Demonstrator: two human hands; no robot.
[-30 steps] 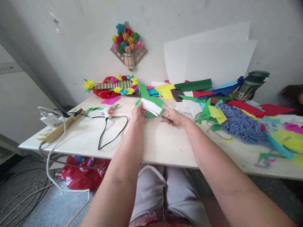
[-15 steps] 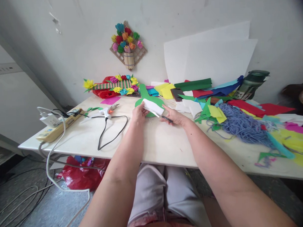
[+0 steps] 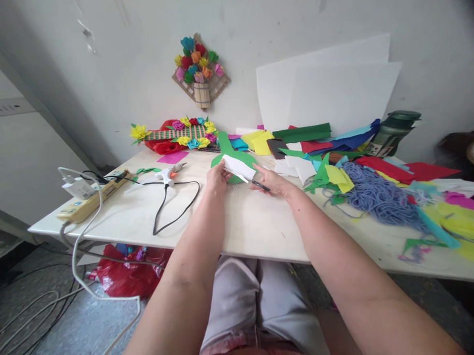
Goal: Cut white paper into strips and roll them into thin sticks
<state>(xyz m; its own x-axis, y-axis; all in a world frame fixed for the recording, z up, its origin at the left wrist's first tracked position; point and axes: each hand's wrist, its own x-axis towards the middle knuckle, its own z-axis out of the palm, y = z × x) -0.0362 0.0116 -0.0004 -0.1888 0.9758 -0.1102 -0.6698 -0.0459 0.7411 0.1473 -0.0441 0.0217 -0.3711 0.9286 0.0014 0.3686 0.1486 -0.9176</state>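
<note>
A small piece of white paper [image 3: 239,166] is pinched at its left end by my left hand [image 3: 218,178]. My right hand [image 3: 274,182] is closed around the dark handles of a pair of scissors [image 3: 260,185], whose blades point left along the paper's lower edge. The index finger of that hand reaches toward the paper's right corner; whether it touches I cannot tell. Behind the paper lies a green guitar-shaped cutout [image 3: 225,142], partly hidden by the paper and my hands.
Left on the table [image 3: 258,228] are a hot glue gun [image 3: 167,176] with a looping black cord and a power strip [image 3: 93,197]. A flower-trimmed guitar shape [image 3: 177,133] lies behind. To the right are blue yarn [image 3: 381,196], coloured paper sheets [image 3: 307,132] and a dark green bottle [image 3: 394,133].
The scissors and my right hand have shifted very slightly at the paper's lower edge. My left hand keeps its hold, almost unmoved.
</note>
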